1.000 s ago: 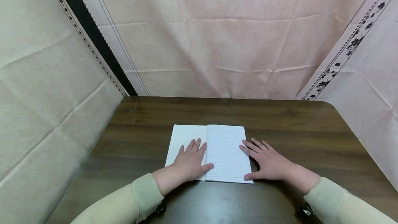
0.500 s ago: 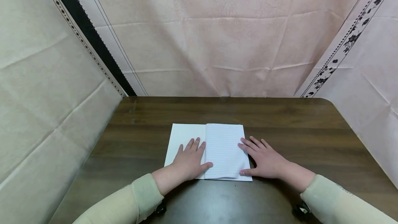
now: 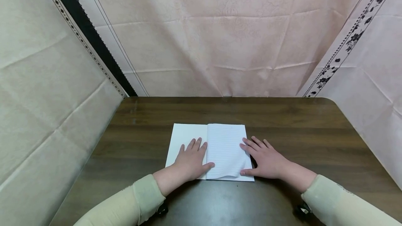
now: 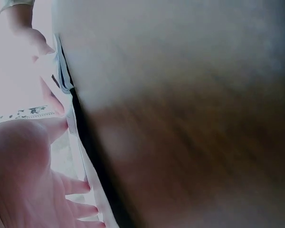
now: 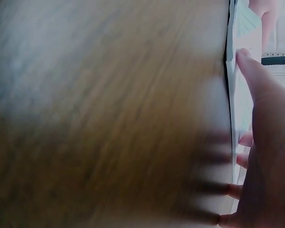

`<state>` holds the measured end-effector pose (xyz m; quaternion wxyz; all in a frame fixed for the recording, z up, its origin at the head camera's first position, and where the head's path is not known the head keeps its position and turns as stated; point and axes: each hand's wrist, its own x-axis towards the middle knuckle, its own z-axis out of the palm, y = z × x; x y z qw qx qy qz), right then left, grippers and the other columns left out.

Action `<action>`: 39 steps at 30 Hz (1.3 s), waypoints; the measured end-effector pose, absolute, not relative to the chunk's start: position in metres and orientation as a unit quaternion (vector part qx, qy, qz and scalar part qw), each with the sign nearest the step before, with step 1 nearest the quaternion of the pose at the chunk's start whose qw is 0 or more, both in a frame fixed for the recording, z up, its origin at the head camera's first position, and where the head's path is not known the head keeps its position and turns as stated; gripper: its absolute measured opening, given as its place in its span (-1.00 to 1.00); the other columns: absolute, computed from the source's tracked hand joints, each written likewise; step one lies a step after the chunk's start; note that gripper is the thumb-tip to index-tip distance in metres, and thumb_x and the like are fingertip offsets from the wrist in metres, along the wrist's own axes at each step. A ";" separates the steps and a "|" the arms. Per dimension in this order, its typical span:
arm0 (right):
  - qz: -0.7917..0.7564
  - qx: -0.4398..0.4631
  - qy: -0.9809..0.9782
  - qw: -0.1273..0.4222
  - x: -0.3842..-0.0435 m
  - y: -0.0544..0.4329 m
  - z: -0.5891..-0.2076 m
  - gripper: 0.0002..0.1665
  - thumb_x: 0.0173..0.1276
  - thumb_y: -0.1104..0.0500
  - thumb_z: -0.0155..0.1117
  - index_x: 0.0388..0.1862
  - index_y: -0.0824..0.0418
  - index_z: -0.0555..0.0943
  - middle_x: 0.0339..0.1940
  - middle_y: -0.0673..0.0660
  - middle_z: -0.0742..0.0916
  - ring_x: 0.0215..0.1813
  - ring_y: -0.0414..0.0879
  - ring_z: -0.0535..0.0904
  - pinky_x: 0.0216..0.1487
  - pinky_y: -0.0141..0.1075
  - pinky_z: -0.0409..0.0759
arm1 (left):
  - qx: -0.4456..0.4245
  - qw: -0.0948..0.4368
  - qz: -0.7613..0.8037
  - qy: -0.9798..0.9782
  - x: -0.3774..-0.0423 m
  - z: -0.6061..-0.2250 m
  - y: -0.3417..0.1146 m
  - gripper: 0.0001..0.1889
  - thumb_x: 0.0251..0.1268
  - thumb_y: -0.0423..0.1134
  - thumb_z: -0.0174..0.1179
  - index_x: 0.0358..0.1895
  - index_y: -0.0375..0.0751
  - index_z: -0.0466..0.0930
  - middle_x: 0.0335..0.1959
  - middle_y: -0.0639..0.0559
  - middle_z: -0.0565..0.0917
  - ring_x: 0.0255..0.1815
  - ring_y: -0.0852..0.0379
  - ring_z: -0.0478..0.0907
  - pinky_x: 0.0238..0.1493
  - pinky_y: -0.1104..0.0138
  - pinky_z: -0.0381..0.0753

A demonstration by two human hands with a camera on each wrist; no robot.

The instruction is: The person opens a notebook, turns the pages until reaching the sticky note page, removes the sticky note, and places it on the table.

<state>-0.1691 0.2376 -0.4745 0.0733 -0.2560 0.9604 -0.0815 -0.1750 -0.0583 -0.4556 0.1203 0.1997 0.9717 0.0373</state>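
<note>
An open notebook (image 3: 190,130) lies on the table, a plain white side at left and a ruled page (image 3: 224,147) at right. My left hand (image 3: 190,163) lies flat on the plain side, fingers spread, its thumb reaching over the fold. At the right edge, my right hand (image 3: 269,161) has straight, spread fingers touching the paper. Its thumb presses by the lower right corner, where the ruled page is bowed up and pushed leftward, baring the sheet beneath. In the right wrist view, the right thumb (image 5: 256,78) touches the raised paper.
Dark wood-grain table (image 3: 150,114) surrounds the notebook on every side. Pale cloth (image 3: 201,44) hangs behind the far edge, with more cloth at left (image 3: 56,97) and right (image 3: 377,79). Something black (image 3: 162,209) sits under the left cuff.
The right thumb has slid a little leftward, and the ruled page's lower right corner has gone from flat to bowed up. The left hand has stayed on the notebook.
</note>
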 end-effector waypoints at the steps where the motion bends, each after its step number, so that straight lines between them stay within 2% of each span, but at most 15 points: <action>1: -0.080 -0.255 0.961 0.073 -0.169 0.237 -0.475 0.22 0.09 -0.70 -0.02 0.57 -0.01 0.22 0.60 0.04 0.22 0.59 0.21 0.00 0.41 0.33 -0.01 | 0.202 0.116 0.036 0.972 -0.174 -0.455 -0.058 -0.12 0.31 0.40 0.01 0.54 -0.10 0.19 0.56 -0.14 0.15 0.56 -0.18 0.04 0.41 -0.23 0.06; 7: -0.079 -0.248 0.962 0.075 -0.168 0.235 -0.474 0.24 0.07 -0.72 -0.04 0.56 0.00 0.24 0.60 0.05 0.23 0.59 0.22 0.02 0.41 0.34 0.00 | 0.240 0.064 0.021 0.968 -0.170 -0.454 -0.058 -0.24 0.32 0.32 0.09 0.41 -0.14 0.38 0.42 -0.13 0.36 0.44 -0.16 0.24 0.33 -0.12 0.27; 10: -0.081 -0.248 0.962 0.075 -0.168 0.233 -0.473 0.24 0.07 -0.72 -0.05 0.56 0.02 0.26 0.59 0.06 0.24 0.58 0.23 0.03 0.40 0.35 0.01 | 0.291 0.024 0.015 0.956 -0.171 -0.455 -0.058 -0.39 0.33 0.23 0.16 0.25 -0.13 0.53 0.29 -0.08 0.49 0.31 -0.09 0.39 0.24 0.03 0.42; 13: -0.080 -0.247 0.963 0.077 -0.168 0.233 -0.471 0.24 0.07 -0.73 -0.05 0.55 0.02 0.26 0.59 0.07 0.24 0.58 0.24 0.03 0.39 0.36 0.02 | 0.353 0.001 0.017 0.936 -0.171 -0.455 -0.058 -0.54 0.33 0.15 0.21 0.10 -0.08 0.62 0.15 -0.01 0.56 0.19 -0.02 0.48 0.17 0.15 0.49; 18: -0.078 -0.246 0.963 0.080 -0.169 0.233 -0.469 0.25 0.07 -0.73 -0.06 0.55 0.03 0.27 0.58 0.09 0.25 0.57 0.25 0.05 0.37 0.37 0.05 | 0.414 -0.003 0.015 0.910 -0.171 -0.454 -0.055 -0.63 0.37 0.19 0.16 -0.03 0.03 0.67 0.00 0.12 0.61 0.06 0.09 0.53 0.10 0.25 0.51; 23: -0.077 -0.242 0.964 0.082 -0.169 0.231 -0.469 0.25 0.07 -0.74 -0.09 0.54 0.04 0.29 0.58 0.10 0.26 0.56 0.26 0.06 0.36 0.38 0.06 | 0.440 -0.018 0.011 0.898 -0.168 -0.449 -0.054 -0.60 0.33 0.29 0.13 -0.11 0.10 0.69 -0.07 0.19 0.64 -0.04 0.15 0.55 -0.05 0.25 0.53; 29: -0.075 -0.240 0.965 0.077 -0.169 0.230 -0.469 0.23 0.09 -0.73 -0.11 0.52 0.05 0.31 0.57 0.10 0.28 0.56 0.26 0.08 0.36 0.38 0.08 | 0.459 -0.027 0.008 0.888 -0.167 -0.446 -0.050 -0.55 0.26 0.36 0.14 -0.12 0.10 0.66 -0.13 0.21 0.62 -0.09 0.19 0.53 -0.10 0.28 0.48; 34: -0.074 -0.243 0.965 0.073 -0.169 0.227 -0.470 0.22 0.10 -0.73 -0.12 0.52 0.05 0.31 0.57 0.09 0.28 0.56 0.24 0.09 0.35 0.37 0.09 | 0.464 -0.036 0.003 0.885 -0.166 -0.442 -0.046 -0.58 0.25 0.34 0.18 -0.14 0.11 0.66 -0.17 0.23 0.62 -0.11 0.19 0.54 -0.13 0.30 0.46; 39: -0.073 -0.243 0.965 0.070 -0.169 0.228 -0.470 0.24 0.10 -0.74 -0.18 0.52 0.06 0.31 0.57 0.10 0.28 0.55 0.24 0.09 0.35 0.37 0.10 | 0.476 -0.052 -0.009 0.878 -0.164 -0.440 -0.042 -0.69 0.30 0.23 0.20 -0.17 0.12 0.68 -0.21 0.24 0.63 -0.18 0.19 0.54 -0.20 0.32 0.46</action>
